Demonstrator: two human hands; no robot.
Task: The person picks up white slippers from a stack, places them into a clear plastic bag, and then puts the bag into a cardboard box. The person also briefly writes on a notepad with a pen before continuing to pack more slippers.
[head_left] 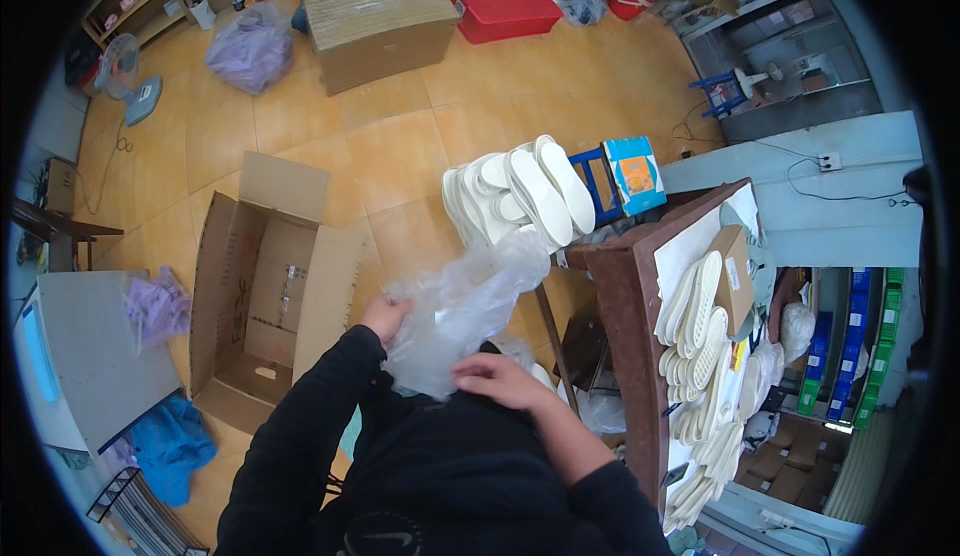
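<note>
A clear, crumpled plastic bag [455, 306] is stretched out in front of my body. My left hand [384, 317] is closed on the bag's left edge. At its lower right edge, my right hand [497, 378] holds the plastic between the fingers, its thumb partly hidden. Just beyond the bag, several white shoe soles [540, 196] stand in a stacked bundle. To the left of my left arm, a cardboard box [335, 296] is open with its flaps spread; only bare cardboard shows inside.
A brown table [625, 306] on the right carries more pale soles [705, 356] and a small cardboard box [733, 276]. A blue stool [592, 181] with a blue carton [634, 184] stands by its corner. Farther off are a big carton [385, 41] and a red bin [508, 11].
</note>
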